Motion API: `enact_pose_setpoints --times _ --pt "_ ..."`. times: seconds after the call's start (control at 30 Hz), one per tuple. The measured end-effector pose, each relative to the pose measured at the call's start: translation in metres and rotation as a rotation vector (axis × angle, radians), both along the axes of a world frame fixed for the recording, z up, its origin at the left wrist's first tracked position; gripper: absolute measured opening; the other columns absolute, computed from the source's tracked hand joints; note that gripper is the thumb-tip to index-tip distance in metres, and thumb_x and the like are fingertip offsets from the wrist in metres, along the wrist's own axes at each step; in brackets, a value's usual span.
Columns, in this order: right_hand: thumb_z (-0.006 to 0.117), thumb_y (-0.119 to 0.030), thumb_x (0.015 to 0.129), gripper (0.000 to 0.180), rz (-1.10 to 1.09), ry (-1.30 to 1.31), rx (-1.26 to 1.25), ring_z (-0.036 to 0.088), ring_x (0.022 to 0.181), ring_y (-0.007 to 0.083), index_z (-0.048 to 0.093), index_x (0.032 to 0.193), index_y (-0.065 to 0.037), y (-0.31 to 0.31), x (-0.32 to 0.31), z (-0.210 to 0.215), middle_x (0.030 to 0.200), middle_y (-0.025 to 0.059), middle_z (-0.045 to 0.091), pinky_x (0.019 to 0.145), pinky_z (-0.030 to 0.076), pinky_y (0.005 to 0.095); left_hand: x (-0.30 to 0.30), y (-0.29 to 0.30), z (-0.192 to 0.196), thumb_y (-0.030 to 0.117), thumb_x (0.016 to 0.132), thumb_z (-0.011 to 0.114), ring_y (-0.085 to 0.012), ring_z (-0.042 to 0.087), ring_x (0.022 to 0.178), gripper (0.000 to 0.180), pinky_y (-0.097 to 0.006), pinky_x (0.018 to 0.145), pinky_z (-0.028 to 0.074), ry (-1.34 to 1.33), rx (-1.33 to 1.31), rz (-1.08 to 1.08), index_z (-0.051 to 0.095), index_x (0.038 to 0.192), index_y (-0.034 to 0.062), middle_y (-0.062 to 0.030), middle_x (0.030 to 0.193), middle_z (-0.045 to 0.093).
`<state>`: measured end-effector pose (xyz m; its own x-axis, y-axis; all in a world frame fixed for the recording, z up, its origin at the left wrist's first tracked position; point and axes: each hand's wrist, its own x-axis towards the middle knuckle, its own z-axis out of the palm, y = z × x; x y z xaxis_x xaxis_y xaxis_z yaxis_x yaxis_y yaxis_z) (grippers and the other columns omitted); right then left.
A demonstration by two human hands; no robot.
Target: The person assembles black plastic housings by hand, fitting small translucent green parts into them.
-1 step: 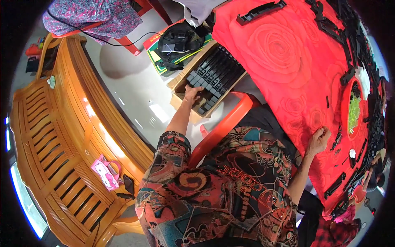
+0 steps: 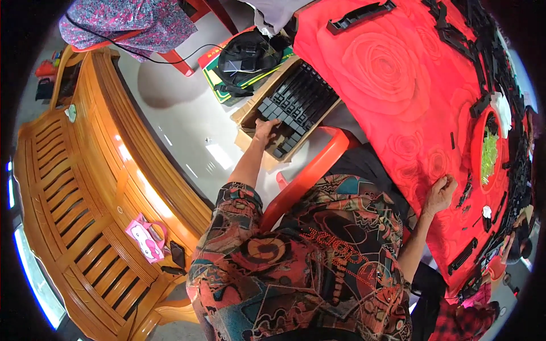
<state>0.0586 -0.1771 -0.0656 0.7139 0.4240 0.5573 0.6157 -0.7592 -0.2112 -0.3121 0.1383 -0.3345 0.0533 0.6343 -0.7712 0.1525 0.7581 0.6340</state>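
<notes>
My left hand [image 2: 264, 131] reaches down into an open cardboard box [image 2: 246, 108] at the upper middle. Its fingers are spread and rest on the near end of the black plastic parts [image 2: 293, 108] packed there in rows. The fingertips are partly hidden among the parts. Over the near edge of the red rose-patterned tablecloth [image 2: 387, 108], my right hand [image 2: 439, 195] is closed with its fingers curled. Whatever it may hold is hidden. A short thin black piece [image 2: 453, 140] lies on the cloth beyond that hand.
A red basin [image 2: 476, 153] with green pieces stands right, beside heaped black parts [image 2: 515, 125]. Another black part [image 2: 361, 17] lies at the table's far end. A red plastic chair [image 2: 310, 173] is beside the box, a black bag [image 2: 244, 57] behind it. A wooden bench [image 2: 108, 187] fills the left.
</notes>
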Motion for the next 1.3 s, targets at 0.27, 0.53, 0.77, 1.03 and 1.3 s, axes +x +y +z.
enact_pose_setpoints --times 0.27,0.53,0.77,1.03,1.3 --pt "0.051 -0.017 0.084 0.013 0.045 -0.015 0.067 0.061 0.066 0.0244 0.055 0.091 -0.006 0.001 -0.001 -0.001 0.078 0.0113 0.062 0.056 0.047 0.0328 -0.002 -0.030 0.084 0.033 0.061 0.069 -0.0325 0.059 0.089 0.056 -0.038 0.073 0.048 0.412 0.464 -1.232 0.048 0.101 -0.0019 -0.0189 0.092 0.061" --pt "0.051 -0.016 0.084 0.014 0.033 -0.040 0.000 0.061 0.066 0.0228 0.055 0.092 -0.006 0.002 0.001 -0.004 0.078 0.0112 0.062 0.057 0.047 0.0314 -0.002 -0.058 0.061 0.027 0.062 0.064 -0.0279 0.060 0.090 0.038 -0.044 0.074 0.045 0.728 0.504 -1.431 0.058 0.094 0.0072 -0.0129 0.092 0.062" --pt "0.051 -0.018 0.085 0.015 0.071 -0.018 0.066 0.061 0.067 0.0232 0.055 0.092 -0.007 0.004 -0.002 0.001 0.078 0.0107 0.062 0.057 0.047 0.0324 -0.002 -0.053 0.063 0.022 0.065 0.062 -0.0267 0.060 0.092 0.032 -0.045 0.076 0.043 0.656 0.474 -1.550 0.059 0.094 0.0078 -0.0118 0.094 0.062" --pt "0.051 -0.019 0.085 0.014 0.002 0.003 0.010 0.060 0.067 0.0262 0.053 0.091 -0.007 -0.001 0.001 -0.002 0.078 0.0111 0.061 0.055 0.046 0.0344 0.001 -0.053 0.065 0.025 0.065 0.066 -0.0279 0.059 0.093 0.036 -0.046 0.077 0.044 0.672 0.477 -1.517 0.060 0.095 0.0054 -0.0147 0.095 0.062" --pt "0.051 -0.019 0.084 0.015 0.042 -0.045 0.025 0.061 0.066 0.0265 0.054 0.092 -0.007 -0.001 0.002 -0.004 0.078 0.0100 0.062 0.055 0.046 0.0344 -0.015 -0.013 0.030 0.022 0.060 0.068 -0.0339 0.060 0.076 0.026 -0.039 0.067 0.048 0.399 0.582 -1.706 0.063 0.074 0.0008 -0.0155 0.081 0.063"
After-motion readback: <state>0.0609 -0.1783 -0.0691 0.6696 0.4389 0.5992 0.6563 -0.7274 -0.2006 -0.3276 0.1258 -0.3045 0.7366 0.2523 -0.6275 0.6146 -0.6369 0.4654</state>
